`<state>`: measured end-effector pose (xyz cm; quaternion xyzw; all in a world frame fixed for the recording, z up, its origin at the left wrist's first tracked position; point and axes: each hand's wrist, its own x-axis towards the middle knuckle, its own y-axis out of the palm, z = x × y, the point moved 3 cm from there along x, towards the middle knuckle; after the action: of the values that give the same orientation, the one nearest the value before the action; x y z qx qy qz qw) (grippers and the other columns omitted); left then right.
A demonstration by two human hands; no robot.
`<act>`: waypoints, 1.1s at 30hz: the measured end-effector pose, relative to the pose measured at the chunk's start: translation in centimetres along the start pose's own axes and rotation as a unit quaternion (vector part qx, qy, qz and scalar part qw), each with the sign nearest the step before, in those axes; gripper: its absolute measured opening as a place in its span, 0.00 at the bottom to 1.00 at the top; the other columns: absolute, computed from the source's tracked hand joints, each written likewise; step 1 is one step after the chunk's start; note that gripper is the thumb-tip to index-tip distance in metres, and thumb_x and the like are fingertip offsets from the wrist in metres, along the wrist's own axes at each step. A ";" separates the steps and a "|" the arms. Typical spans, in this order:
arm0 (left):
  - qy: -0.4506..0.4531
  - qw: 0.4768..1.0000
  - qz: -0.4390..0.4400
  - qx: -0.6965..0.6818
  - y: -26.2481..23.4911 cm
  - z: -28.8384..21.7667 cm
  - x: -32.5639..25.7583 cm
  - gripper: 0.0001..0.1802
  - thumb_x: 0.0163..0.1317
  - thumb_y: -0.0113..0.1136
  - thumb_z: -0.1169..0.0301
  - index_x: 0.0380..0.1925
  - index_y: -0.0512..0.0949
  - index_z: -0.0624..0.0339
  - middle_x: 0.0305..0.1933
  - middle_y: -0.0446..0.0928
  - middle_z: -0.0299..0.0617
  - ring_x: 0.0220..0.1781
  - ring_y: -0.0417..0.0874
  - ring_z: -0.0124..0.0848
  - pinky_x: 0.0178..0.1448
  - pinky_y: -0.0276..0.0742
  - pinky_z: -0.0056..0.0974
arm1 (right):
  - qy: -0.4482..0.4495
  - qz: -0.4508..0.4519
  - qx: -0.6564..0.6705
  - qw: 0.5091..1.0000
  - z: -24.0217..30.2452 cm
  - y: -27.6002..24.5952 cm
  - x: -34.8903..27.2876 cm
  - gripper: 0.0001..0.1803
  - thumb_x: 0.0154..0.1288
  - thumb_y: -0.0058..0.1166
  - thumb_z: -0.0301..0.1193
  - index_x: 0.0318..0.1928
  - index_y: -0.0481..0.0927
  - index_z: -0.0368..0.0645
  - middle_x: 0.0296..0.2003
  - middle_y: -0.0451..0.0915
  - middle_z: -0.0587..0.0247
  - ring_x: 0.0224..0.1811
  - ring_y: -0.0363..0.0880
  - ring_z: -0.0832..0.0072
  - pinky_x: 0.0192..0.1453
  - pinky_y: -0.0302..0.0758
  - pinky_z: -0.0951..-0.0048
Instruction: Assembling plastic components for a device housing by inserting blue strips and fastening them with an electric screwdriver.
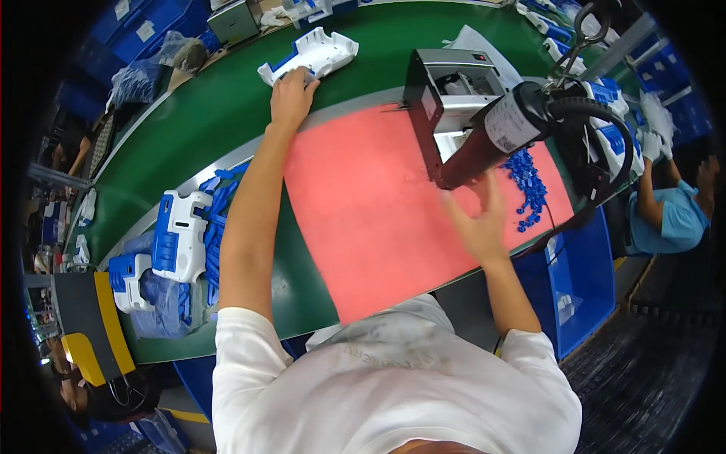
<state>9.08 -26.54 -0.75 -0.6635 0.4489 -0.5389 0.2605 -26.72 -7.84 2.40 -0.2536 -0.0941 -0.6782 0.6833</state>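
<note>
My left hand (pixel 293 98) reaches to the far side of the green bench, its fingers closed on the near edge of a white plastic housing (pixel 325 54) with blue parts. The housing lies with its hollow side up. My right hand (pixel 478 223) is blurred over the pink mat (pixel 370 204), thumb and fingers apart. It is just below the lower end of a hanging black cylindrical tool (pixel 491 136), and some fingertips are hidden near it. Beside that hand lies a pile of small blue plastic pieces (pixel 528 185).
A metal-cased machine (pixel 454 91) stands behind the tool, whose thick black cable (pixel 624 136) loops right. White-and-blue housings (pixel 180 236) and long blue strips (pixel 215 250) lie left. A blue bin (pixel 586 280) sits below the bench's right edge. A person in light blue (pixel 669 216) works at right.
</note>
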 end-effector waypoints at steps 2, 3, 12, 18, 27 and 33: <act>0.027 0.993 -0.085 0.072 -0.7 0.5 -0.9 0.37 0.57 0.65 0.55 0.60 0.66 0.67 0.63 0.69 0.57 0.66 0.68 0.50 0.62 0.65 0.58 | -0.023 0.012 -0.157 0.987 -0.3 -1.8 -0.1 0.28 0.56 0.62 0.23 0.58 0.71 0.36 0.49 0.78 0.52 0.49 0.77 0.64 0.55 0.74 0.67; 0.015 0.991 -0.092 0.097 -2.6 -1.7 -1.8 0.42 0.55 0.65 0.53 0.63 0.63 0.67 0.68 0.64 0.56 0.69 0.64 0.50 0.63 0.63 0.62 | -0.037 0.026 -0.219 0.975 -0.7 -3.5 0.0 0.27 0.56 0.61 0.24 0.58 0.72 0.37 0.50 0.76 0.50 0.50 0.76 0.62 0.55 0.73 0.65; -0.227 0.914 0.087 0.324 -21.7 7.9 -19.2 0.63 0.38 0.72 0.38 0.70 0.54 0.58 0.65 0.65 0.60 0.68 0.64 0.57 0.63 0.61 0.68 | -0.026 0.022 -0.557 0.830 -7.5 -12.1 2.0 0.25 0.62 0.56 0.30 0.59 0.71 0.35 0.51 0.73 0.43 0.55 0.71 0.48 0.60 0.68 0.58; -0.304 0.911 0.146 0.237 -21.5 11.3 -18.4 0.64 0.35 0.71 0.37 0.70 0.57 0.57 0.60 0.70 0.64 0.61 0.73 0.58 0.63 0.70 0.54 | -0.010 0.048 -0.528 0.848 -9.9 -11.6 4.1 0.18 0.63 0.55 0.30 0.51 0.78 0.34 0.46 0.77 0.46 0.48 0.76 0.50 0.53 0.72 0.59; -0.151 0.974 -0.007 0.168 -27.9 8.5 -19.8 0.45 0.40 0.73 0.56 0.64 0.70 0.47 0.53 0.73 0.57 0.55 0.75 0.52 0.61 0.72 0.48 | -0.053 -0.002 -0.441 0.896 -7.7 -9.7 3.0 0.13 0.64 0.54 0.28 0.46 0.81 0.34 0.37 0.80 0.47 0.40 0.79 0.52 0.46 0.74 0.61; -0.170 0.936 -0.219 -0.218 -29.1 0.9 -20.9 0.38 0.44 0.63 0.82 0.60 0.68 0.59 0.52 0.72 0.41 0.52 0.75 0.32 0.58 0.71 0.34 | -0.006 -0.017 -0.387 0.922 -6.7 -9.7 1.7 0.10 0.62 0.57 0.24 0.43 0.82 0.35 0.34 0.82 0.54 0.34 0.80 0.63 0.41 0.74 0.65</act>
<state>18.75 5.07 13.04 -0.8676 0.3480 -0.3505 0.0577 -37.52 -12.01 -0.42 -0.5003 0.1672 -0.6721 0.5197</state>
